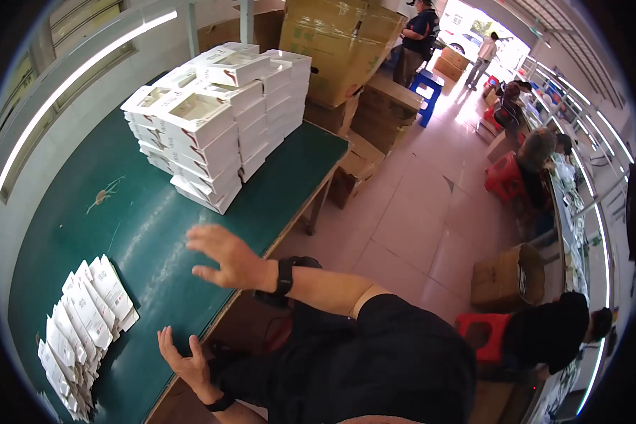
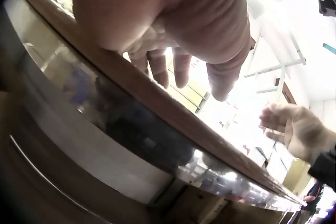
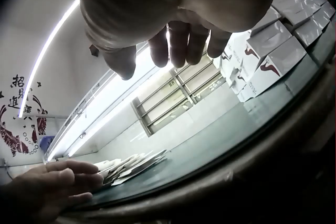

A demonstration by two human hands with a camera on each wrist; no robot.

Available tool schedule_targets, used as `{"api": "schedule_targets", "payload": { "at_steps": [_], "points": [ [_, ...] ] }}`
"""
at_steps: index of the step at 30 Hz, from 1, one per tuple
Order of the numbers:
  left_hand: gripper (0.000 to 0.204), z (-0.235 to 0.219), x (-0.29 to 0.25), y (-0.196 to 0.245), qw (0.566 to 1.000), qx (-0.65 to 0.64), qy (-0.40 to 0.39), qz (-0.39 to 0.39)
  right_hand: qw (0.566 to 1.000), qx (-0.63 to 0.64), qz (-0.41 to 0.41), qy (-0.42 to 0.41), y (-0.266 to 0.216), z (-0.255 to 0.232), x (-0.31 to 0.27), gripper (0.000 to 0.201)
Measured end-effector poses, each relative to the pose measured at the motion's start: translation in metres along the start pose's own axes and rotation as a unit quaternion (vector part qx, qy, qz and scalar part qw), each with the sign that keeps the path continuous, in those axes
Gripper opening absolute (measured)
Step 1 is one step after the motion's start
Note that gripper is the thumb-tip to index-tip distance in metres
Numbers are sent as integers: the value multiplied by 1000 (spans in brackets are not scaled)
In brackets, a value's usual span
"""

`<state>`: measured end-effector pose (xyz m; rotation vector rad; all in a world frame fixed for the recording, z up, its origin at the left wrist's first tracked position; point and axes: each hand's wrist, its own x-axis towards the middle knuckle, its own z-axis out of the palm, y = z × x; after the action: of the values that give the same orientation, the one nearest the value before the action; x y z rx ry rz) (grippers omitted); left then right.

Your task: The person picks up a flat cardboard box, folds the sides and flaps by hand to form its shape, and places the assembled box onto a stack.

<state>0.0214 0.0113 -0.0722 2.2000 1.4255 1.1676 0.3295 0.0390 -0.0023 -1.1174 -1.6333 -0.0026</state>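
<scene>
Both hands hover over the front edge of a green table (image 1: 148,233), holding nothing. The left hand (image 1: 189,364) has its fingers spread, to the right of a fanned row of flat white packets (image 1: 92,311). Farther up the table, the right hand (image 1: 230,261) reaches out with relaxed fingers, below a stack of white boxes (image 1: 208,134) with clear windows. In the left wrist view the left hand (image 2: 173,29) fills the top, the right hand (image 2: 299,129) beyond it. The right wrist view shows the right hand (image 3: 173,14) near the boxes (image 3: 268,66) and the left hand (image 3: 52,187) by the packets (image 3: 131,167).
Large cardboard boxes (image 1: 336,49) stand behind the table's far end. A blue stool (image 1: 427,95) is on the tiled floor (image 1: 403,219). Seated people, red stools (image 1: 505,177) and a long workbench line the right side. Two people stand near the bright doorway.
</scene>
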Motion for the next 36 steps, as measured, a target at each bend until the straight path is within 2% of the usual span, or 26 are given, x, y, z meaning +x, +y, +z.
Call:
{"api": "schedule_targets", "payload": {
  "at_steps": [1, 4, 6, 8, 19, 23, 28, 30, 33, 36],
  "points": [
    [54, -2, 1, 3, 1000, -3, -6, 4, 1000, 11, 7, -28, -3, 9, -16, 45],
    [53, -17, 7, 12, 994, -72, -28, -83, 996, 38, 32, -74, -6, 28, -50, 44],
    [53, -24, 11, 8, 992, -69, -35, -97, 988, 72, 61, -119, -6, 34, -62, 42],
    [53, -34, 16, -5, 989, -61, -44, -129, 987, 78, 71, -120, -4, 38, -68, 41],
    [55, -83, 60, -100, 990, 95, -28, -101, 980, 105, 110, -129, -4, 35, -69, 37],
    [57, -98, 63, -140, 984, 149, -30, -96, 985, 83, 80, -126, -3, 28, -65, 36],
    [59, -106, 67, -105, 981, 184, 2, -64, 988, 47, 77, -129, -15, 31, -56, 32],
    [58, -108, 67, -107, 979, 193, -2, -57, 983, 41, 93, -151, -14, 34, -58, 31],
    [58, -110, 72, -99, 976, 189, 3, -112, 982, 54, 84, -160, -15, 34, -55, 30],
    [58, -109, 76, -109, 976, 195, 23, -96, 983, 31, 92, -154, -13, 36, -56, 31]
  ]
}}
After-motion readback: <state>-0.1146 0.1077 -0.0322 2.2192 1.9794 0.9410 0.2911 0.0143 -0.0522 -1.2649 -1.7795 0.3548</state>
